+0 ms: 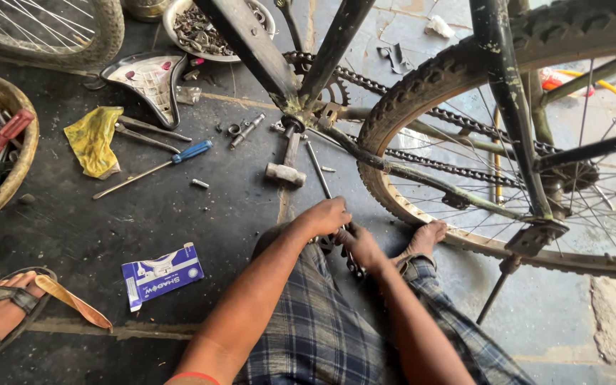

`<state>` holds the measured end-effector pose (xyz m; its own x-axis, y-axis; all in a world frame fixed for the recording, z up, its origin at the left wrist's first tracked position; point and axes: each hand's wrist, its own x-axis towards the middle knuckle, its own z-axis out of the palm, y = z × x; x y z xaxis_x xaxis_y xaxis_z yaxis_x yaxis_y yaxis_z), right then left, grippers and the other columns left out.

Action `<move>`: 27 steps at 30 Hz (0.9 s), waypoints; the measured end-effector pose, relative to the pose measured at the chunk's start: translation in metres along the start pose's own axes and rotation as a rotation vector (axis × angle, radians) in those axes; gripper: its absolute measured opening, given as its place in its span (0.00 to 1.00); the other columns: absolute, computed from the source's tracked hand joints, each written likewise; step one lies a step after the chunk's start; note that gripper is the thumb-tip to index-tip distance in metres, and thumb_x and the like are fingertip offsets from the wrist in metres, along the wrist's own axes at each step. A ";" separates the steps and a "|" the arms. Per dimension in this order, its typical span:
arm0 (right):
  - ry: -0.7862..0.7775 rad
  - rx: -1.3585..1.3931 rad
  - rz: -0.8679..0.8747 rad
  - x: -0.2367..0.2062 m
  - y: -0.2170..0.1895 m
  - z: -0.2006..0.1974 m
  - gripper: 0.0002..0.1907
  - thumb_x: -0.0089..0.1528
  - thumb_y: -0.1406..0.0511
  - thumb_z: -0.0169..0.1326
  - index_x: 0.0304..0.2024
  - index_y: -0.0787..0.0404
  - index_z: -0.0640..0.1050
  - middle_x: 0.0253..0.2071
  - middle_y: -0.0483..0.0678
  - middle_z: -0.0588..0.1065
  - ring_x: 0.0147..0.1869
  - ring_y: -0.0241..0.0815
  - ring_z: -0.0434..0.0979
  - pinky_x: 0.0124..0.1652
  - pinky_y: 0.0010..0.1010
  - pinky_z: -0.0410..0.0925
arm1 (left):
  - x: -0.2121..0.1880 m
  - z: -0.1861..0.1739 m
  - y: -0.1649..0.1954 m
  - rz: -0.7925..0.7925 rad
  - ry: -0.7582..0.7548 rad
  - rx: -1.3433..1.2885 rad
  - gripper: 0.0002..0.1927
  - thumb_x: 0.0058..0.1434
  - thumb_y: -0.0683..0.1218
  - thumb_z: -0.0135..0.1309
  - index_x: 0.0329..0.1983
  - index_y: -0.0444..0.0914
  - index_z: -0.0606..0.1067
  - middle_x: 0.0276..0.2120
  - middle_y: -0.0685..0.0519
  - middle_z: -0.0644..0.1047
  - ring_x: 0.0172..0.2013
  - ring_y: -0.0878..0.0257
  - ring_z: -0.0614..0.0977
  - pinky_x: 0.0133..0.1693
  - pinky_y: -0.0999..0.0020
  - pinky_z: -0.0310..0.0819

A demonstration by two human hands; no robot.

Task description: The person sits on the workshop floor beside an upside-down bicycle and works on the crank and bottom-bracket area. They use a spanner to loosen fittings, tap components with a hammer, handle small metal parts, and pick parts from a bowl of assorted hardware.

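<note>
My left hand [326, 216] is closed, knuckles up, over the near end of a thin metal rod [318, 170] that lies on the dark floor and points toward the bicycle's crank [295, 122]. Just right of it, my right hand [362, 247] grips a small dark metal part [355, 269] low between my knees; the fingers hide most of it. Both hands touch each other above my checked trousers [308, 321]. My bare foot [425, 238] rests against the tyre of the rear wheel [422, 78].
A hammer [286, 162] lies beyond the hands, with a blue-handled screwdriver [192, 151], pliers, a yellow rag [94, 139] and a saddle [151, 78] to the left. A bowl of parts [201, 28], a tool basket [16, 157], a blue packet [162, 274], another person's sandalled foot [1, 306], the kickstand [499, 285].
</note>
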<state>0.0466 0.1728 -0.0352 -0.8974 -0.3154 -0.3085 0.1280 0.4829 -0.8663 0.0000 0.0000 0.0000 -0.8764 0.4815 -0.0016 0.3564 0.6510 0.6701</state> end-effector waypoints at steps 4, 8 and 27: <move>0.326 -0.115 -0.340 -0.002 0.007 0.024 0.24 0.64 0.56 0.58 0.55 0.67 0.74 0.47 0.60 0.80 0.50 0.52 0.81 0.48 0.40 0.70 | -0.005 0.005 0.000 -0.016 0.053 0.092 0.18 0.64 0.53 0.49 0.44 0.33 0.75 0.44 0.32 0.79 0.49 0.37 0.80 0.50 0.46 0.73; 0.295 -0.148 -0.091 0.004 0.017 0.020 0.23 0.59 0.59 0.58 0.53 0.63 0.75 0.46 0.60 0.81 0.53 0.54 0.83 0.50 0.42 0.71 | 0.009 0.006 0.004 -0.267 0.047 -0.206 0.20 0.61 0.53 0.51 0.44 0.31 0.73 0.42 0.31 0.78 0.45 0.37 0.80 0.46 0.47 0.74; 0.426 0.648 -0.318 -0.009 -0.032 -0.011 0.14 0.66 0.68 0.55 0.52 0.69 0.74 0.37 0.49 0.73 0.37 0.41 0.71 0.36 0.32 0.64 | -0.029 -0.011 0.045 0.062 0.195 -0.726 0.34 0.66 0.63 0.57 0.66 0.37 0.70 0.60 0.47 0.71 0.59 0.57 0.72 0.58 0.63 0.68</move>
<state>0.0456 0.1692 -0.0009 -0.9978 0.0415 0.0508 -0.0575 -0.1825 -0.9815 0.0377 0.0091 0.0378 -0.9272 0.3484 0.1379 0.1630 0.0437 0.9857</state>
